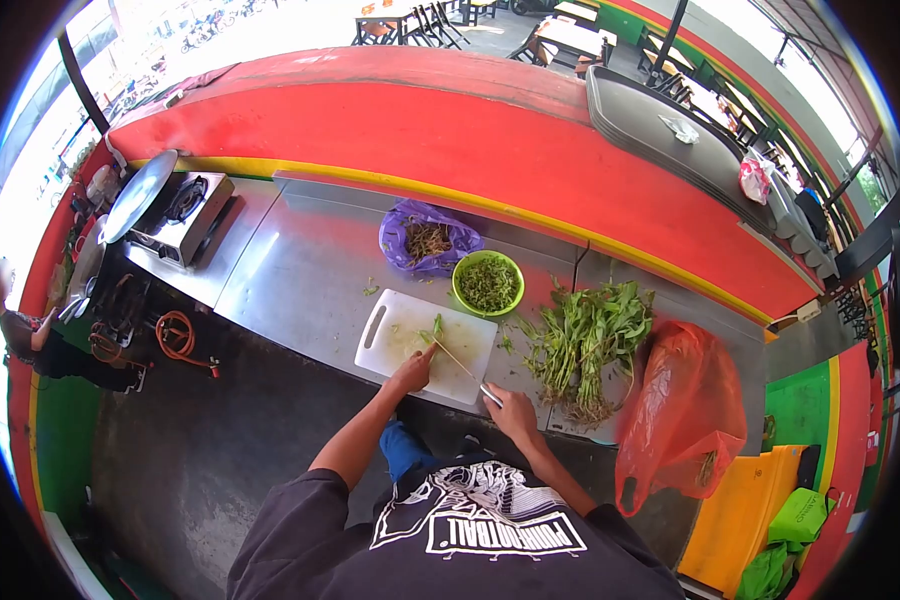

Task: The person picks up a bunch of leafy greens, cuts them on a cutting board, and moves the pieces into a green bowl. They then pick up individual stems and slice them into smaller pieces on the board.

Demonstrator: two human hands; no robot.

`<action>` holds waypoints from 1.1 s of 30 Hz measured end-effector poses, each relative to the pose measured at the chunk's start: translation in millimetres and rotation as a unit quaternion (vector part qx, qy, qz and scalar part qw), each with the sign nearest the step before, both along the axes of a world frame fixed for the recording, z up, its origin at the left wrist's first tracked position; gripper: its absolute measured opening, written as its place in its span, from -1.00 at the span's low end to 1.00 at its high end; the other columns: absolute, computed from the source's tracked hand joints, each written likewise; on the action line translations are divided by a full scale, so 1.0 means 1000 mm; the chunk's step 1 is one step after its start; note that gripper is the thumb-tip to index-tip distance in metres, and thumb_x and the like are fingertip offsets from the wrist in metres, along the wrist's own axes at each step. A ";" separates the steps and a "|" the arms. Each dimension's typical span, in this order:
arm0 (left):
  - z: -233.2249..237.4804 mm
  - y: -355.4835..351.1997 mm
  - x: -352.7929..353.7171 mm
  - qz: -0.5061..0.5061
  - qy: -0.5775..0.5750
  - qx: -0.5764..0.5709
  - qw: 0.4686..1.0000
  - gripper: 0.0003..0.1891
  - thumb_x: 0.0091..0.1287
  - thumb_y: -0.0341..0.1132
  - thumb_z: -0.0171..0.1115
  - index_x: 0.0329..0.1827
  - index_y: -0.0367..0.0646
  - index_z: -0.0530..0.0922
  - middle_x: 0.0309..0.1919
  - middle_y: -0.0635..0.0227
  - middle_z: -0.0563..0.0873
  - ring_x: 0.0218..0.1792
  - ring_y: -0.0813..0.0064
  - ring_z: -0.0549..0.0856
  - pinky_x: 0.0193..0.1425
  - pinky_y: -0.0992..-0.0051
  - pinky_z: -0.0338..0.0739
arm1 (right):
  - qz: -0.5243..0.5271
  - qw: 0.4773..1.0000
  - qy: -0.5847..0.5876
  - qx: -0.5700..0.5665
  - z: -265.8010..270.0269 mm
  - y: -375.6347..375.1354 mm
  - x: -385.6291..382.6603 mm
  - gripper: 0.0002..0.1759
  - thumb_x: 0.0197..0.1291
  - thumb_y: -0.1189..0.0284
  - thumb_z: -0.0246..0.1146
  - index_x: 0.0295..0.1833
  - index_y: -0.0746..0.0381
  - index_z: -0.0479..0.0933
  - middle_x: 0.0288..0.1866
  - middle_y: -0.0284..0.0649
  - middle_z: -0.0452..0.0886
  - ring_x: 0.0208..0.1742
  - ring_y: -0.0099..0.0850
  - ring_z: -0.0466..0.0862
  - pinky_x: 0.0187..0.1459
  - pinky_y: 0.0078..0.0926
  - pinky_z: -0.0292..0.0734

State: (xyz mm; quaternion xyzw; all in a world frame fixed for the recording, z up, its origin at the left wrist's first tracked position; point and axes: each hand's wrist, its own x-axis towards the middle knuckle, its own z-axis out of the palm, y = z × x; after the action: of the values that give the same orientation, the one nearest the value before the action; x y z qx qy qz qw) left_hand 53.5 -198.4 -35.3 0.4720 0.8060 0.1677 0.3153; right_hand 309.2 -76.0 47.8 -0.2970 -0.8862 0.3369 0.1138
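Note:
My right hand [513, 412] is closed round the white handle of a knife [457, 361], whose thin blade reaches up and left over a white cutting board [378, 358]. At the board's lower middle, my left hand [412, 371] has its fingers pressed together on a small piece of green stem and leaf [437, 327], beside the knife tip. Wet marks and green bits lie on the board. Just behind it stands a lime-green bowl [458, 291] of cut leaves. A large bunch of leafy greens with roots [590, 345] lies to the right.
A purple bag [398, 250] holding stems and roots is behind the board. On the right, a red plastic bag [682, 400] overhangs the steel counter [300, 260]. A gas stove [183, 215] with a round lid stands far left. A person [40, 335] is at the left edge.

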 end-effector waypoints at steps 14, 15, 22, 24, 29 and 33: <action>0.000 0.000 -0.001 -0.019 0.019 0.021 0.999 -0.08 0.22 -0.56 0.09 0.67 -0.29 -0.13 -0.05 -0.34 0.65 0.09 -0.17 0.63 0.24 0.12 0.54 | 0.072 0.993 -0.075 0.052 0.012 0.029 -0.012 -0.61 0.28 0.28 0.34 0.21 0.01 0.69 -0.21 0.04 0.75 -0.25 0.08 0.74 -0.19 -0.02 0.65; -0.003 -0.001 -0.001 -0.019 0.020 0.022 0.999 -0.08 0.22 -0.56 0.09 0.67 -0.29 -0.13 -0.06 -0.33 0.66 0.09 -0.15 0.64 0.24 0.13 0.54 | 0.073 0.993 -0.075 0.053 0.011 0.028 -0.012 -0.61 0.28 0.28 0.34 0.21 0.01 0.69 -0.21 0.04 0.75 -0.25 0.08 0.74 -0.19 -0.02 0.65; -0.002 -0.003 0.001 -0.008 0.018 0.046 0.999 -0.07 0.20 -0.58 0.09 0.67 -0.27 -0.10 -0.09 -0.26 0.70 0.09 -0.10 0.65 0.23 0.14 0.54 | 0.064 0.994 -0.085 0.038 0.016 0.024 -0.024 -0.62 0.29 0.26 0.34 0.21 0.03 0.69 -0.22 0.07 0.74 -0.23 0.08 0.74 -0.19 -0.02 0.65; -0.003 0.000 -0.001 -0.012 -0.001 0.007 1.000 -0.07 0.18 -0.57 0.06 0.68 -0.27 -0.11 0.04 -0.30 0.65 0.16 -0.14 0.61 0.32 0.14 0.50 | 0.059 0.995 -0.073 0.034 0.004 0.026 -0.023 -0.62 0.29 0.26 0.34 0.21 0.03 0.69 -0.21 0.08 0.74 -0.23 0.08 0.74 -0.19 -0.01 0.64; -0.040 -0.006 0.000 0.011 0.032 0.088 0.996 -0.15 0.25 -0.57 0.07 0.67 -0.16 0.02 -0.04 -0.26 0.64 0.06 -0.18 0.66 0.20 0.06 0.56 | 0.071 0.991 0.109 0.019 -0.042 0.030 -0.011 -0.56 0.30 0.30 0.37 0.25 0.19 0.65 -0.24 0.04 0.78 -0.28 -0.09 0.80 -0.22 -0.22 0.66; -0.008 -0.013 0.018 0.071 0.014 0.116 0.991 -0.26 0.31 -0.53 0.06 0.62 -0.08 0.18 0.05 -0.26 0.58 0.02 -0.23 0.66 0.14 -0.02 0.57 | 0.033 0.992 0.072 -0.096 -0.030 0.024 0.006 -0.54 0.32 0.31 0.37 0.27 0.26 0.63 -0.33 -0.07 0.79 -0.36 -0.38 0.80 -0.26 -0.41 0.63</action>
State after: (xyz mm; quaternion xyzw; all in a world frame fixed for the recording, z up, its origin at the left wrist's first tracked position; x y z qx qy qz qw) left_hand 71.2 -211.8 -43.0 0.4491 0.8171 0.2758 0.2339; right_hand 315.4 -52.3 17.6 -0.2516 -0.8488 0.4443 0.1373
